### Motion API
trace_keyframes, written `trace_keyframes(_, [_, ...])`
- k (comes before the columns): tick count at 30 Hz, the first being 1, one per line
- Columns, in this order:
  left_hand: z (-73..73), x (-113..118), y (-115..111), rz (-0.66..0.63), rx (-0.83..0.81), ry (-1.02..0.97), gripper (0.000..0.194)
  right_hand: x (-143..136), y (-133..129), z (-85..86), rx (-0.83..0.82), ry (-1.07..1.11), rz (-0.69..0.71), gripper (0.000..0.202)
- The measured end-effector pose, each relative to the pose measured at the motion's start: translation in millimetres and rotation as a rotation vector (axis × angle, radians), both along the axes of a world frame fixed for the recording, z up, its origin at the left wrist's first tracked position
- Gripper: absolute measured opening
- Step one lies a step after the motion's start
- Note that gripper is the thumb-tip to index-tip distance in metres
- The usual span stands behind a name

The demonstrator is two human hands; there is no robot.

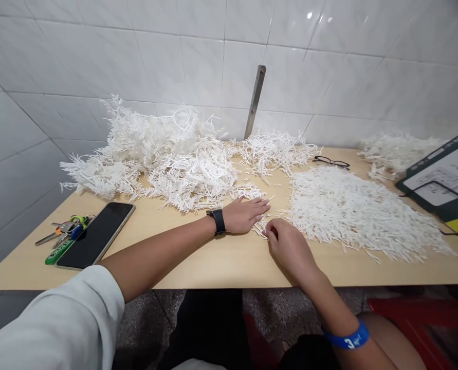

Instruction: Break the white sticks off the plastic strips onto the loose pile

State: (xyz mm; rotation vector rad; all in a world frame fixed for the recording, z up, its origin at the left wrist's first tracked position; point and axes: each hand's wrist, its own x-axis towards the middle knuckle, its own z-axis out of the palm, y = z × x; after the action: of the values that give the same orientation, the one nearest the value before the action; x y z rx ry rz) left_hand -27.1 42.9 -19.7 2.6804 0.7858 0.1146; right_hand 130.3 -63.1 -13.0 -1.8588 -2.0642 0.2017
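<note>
The left hand (247, 216) lies flat, fingers outstretched, over loose white strands (248, 191), seemingly steadying them; the right hand (292, 250) curls at their near right edge, though I cannot tell whether its fingertips pinch any. The tangled heap (175, 154) far left and flat spread (352, 210) right leave working room between.

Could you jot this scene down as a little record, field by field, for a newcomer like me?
Left hand: flat, palm down, over loose white strands
Left wrist: dark watch
Right hand: curled, beside the strands; whether it grips any is unclear
Right forearm: blue wristband
Table, left: tangled white heap, phone, keys
Table, right: flat white spread, printed package
Table, back: small white pile, glasses
Wall: pale tiles, metal bar
</note>
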Motion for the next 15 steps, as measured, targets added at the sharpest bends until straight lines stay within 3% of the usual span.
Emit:
trace_keyframes(9, [1.1,1,1,0.015,-0.008,0.021,0.052,15,-3,4.0,-0.037,-0.088,0.018,0.018])
trace_keyframes(15, [-2.0,1,2,0.01,0.005,0.012,0.051,16,-4,14.6,-0.082,-0.287,-0.001,0.018])
